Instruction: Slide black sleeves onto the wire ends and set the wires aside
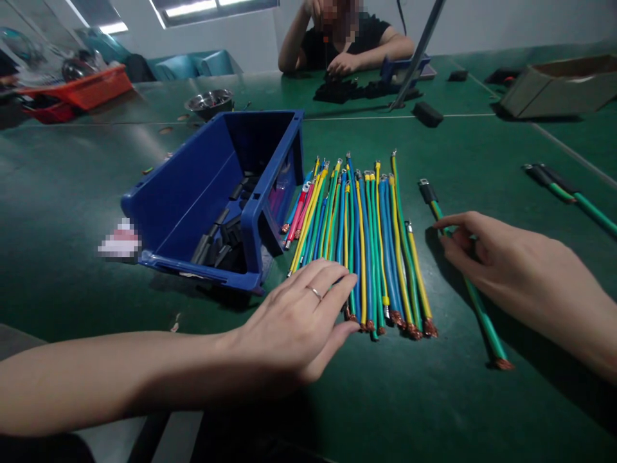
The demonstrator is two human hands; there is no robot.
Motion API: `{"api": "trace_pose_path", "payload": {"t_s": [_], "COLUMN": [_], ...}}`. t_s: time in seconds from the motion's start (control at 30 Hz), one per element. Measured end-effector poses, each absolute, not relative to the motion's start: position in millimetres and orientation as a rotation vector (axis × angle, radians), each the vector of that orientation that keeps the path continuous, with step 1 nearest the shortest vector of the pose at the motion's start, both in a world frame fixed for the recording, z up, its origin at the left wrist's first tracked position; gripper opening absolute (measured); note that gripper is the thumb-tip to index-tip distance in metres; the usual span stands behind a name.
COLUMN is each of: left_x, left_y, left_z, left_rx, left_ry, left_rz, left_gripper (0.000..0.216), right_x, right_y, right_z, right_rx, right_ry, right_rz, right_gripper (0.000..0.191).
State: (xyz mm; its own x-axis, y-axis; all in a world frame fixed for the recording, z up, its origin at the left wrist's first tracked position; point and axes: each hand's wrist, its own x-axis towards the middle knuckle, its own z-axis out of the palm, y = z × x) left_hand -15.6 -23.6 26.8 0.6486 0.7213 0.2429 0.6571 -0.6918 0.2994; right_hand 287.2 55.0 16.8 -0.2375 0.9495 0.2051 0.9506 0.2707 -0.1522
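My left hand, with a ring on one finger, rests over the lower left part of a row of cables. Its fingers lie extended, with the thumb apart. These cables are yellow-green, blue and a few red, with metal lugs at the far ends of many and bare copper strands at several near ends. My right hand pinches a separate green-and-yellow cable between thumb and fingers. A black sleeve sits below this cable's lug, and its near end shows frayed copper. The pinching fingers partly hide the cable's middle.
Left of the row stands a blue bin holding short black sleeves. Sleeved cables lie at far right. Behind are a metal bowl, a slanted metal pole, a cardboard box and a seated person.
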Motion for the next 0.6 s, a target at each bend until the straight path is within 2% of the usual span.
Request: {"api": "trace_pose_path", "payload": {"t_s": [0.13,0.6], "left_x": [-15.9,-23.6], "left_y": [-24.5,-29.1], "left_z": [25.0,14.6], "left_rx": [2.667,2.629], "left_ry": [1.148,1.238], "left_rz": [0.508,0.362], "left_gripper": [0.042,0.051], "right_x": [287.4,287.2], "right_y": [54.7,51.6], "right_z": [16.7,25.3], "right_rx": [-1.761,-1.822], "right_ry": [-2.300,-2.285], "right_rz": [0.007,0.120], "right_gripper": [0.058,0.053]}}
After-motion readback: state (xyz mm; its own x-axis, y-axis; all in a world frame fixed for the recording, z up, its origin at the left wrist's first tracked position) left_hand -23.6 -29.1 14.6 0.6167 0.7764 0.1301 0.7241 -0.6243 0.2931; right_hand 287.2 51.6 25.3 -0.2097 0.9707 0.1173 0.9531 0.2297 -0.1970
